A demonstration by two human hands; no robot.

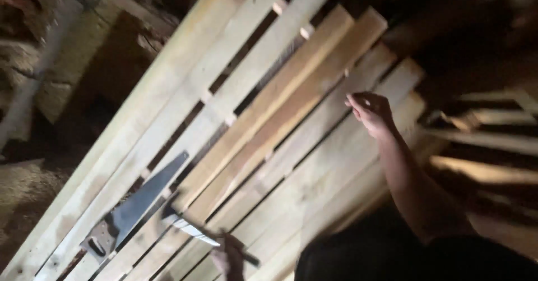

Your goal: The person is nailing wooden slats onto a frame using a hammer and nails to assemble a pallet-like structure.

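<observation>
A long, thin hammer with a pale, striped handle (pixel 193 230) is gripped at its dark butt end by the left hand (pixel 228 257), closed around it; its head rests on the pale wooden slatted panel (pixel 314 146). It is judged stiff and head-heavy. The right hand (pixel 370 111) hovers loosely curled, holding nothing visible. A grey handsaw (pixel 140 205) lies just beside.

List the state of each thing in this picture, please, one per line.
Left hand: closed around the hammer handle.
Hammer: held, head resting on the slats.
Handsaw: lying flat on the slats, untouched.
Right hand: raised above the slats, fingers curled, holding nothing visible.
Wooden slat panel: lying flat, gaps between slats.
</observation>
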